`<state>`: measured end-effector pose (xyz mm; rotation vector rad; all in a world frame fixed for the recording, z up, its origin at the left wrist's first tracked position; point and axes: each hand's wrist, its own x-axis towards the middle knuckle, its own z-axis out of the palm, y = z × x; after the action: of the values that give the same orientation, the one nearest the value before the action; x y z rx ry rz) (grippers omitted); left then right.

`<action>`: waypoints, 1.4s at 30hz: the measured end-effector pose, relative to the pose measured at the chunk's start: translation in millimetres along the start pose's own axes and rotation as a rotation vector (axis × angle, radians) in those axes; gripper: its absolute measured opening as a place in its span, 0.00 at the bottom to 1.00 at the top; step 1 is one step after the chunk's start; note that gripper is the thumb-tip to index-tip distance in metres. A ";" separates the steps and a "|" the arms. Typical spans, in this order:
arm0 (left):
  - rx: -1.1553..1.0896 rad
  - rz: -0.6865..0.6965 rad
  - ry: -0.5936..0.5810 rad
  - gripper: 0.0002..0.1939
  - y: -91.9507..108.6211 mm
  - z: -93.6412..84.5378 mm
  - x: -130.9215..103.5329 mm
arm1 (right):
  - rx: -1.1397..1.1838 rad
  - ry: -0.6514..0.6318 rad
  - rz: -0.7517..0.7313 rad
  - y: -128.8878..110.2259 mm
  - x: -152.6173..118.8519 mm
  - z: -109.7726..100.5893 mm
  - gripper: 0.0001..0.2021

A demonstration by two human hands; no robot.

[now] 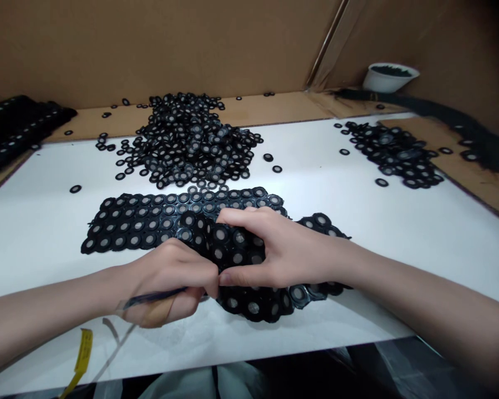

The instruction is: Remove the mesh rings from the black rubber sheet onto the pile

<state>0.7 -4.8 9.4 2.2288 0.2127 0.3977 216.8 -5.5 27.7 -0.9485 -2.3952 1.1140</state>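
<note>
A sheet of joined black discs with pale centres (253, 306) is bunched up in front of me. My right hand (274, 246) grips it, fingers over the top and thumb along the near side. My left hand (170, 282) is closed at the sheet's left edge, its fingertips almost touching my right thumb. A thin dark-blue strip (158, 296) shows along the left palm; what the fingers pinch is hidden. Behind my hands, a flat panel of the same discs (137, 221) lies in rows on the white table top (50, 233).
A large heap of loose black discs (191, 138) is at the back, with a smaller pile (395, 152) at right. Black strands (444, 113) run below a white cup (386, 80). Stacked disc sheets (16, 130) lie far left. A yellow tag (83, 352) is near the front edge.
</note>
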 end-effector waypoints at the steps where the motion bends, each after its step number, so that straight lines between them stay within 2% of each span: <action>1: 0.002 0.000 -0.003 0.07 0.3 -0.1 -0.2 | 0.000 0.001 0.000 -0.2 0.0 -0.1 0.14; 42: -0.022 -0.030 -0.051 0.06 -1.2 -0.6 -2.4 | 0.033 0.014 -0.021 0.4 -1.1 -1.0 0.14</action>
<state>-1.9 -4.3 8.4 2.2084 0.2136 0.3253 218.3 -5.6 28.0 -0.9145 -2.3627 1.1325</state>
